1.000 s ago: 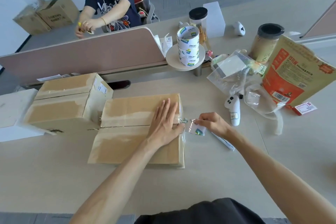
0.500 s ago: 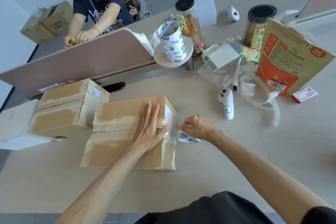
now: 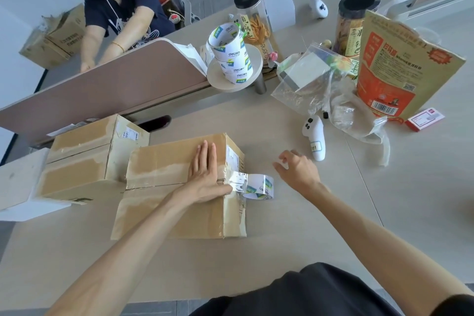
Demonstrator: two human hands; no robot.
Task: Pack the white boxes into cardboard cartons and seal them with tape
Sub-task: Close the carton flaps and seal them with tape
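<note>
Cardboard carton (image 3: pixel 166 159) sits on the bench (image 3: pixel 282 226) under your left hand (image 3: pixel 205 177), fingers flat on its seam. The tape roll (image 3: pixel 260 187) lies against its right side; your right hand (image 3: pixel 298 170) hovers nearby, loose, empty.

Tape roll (image 3: pixel 259 188) right of carton (image 3: pixel 164 202) (touching), second carton (image 3: pixel 84 159) left

Bare forearms (image 3: pixel 143 233), black top (image 3: pixel 307 292) over the torso, black sleeve (image 3: pixel 459 306) on right arm

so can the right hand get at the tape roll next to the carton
Probably yes: the right hand hovers open beside the tape roll, nothing between them. Its tape end is stuck to the carton the left hand presses.
</note>
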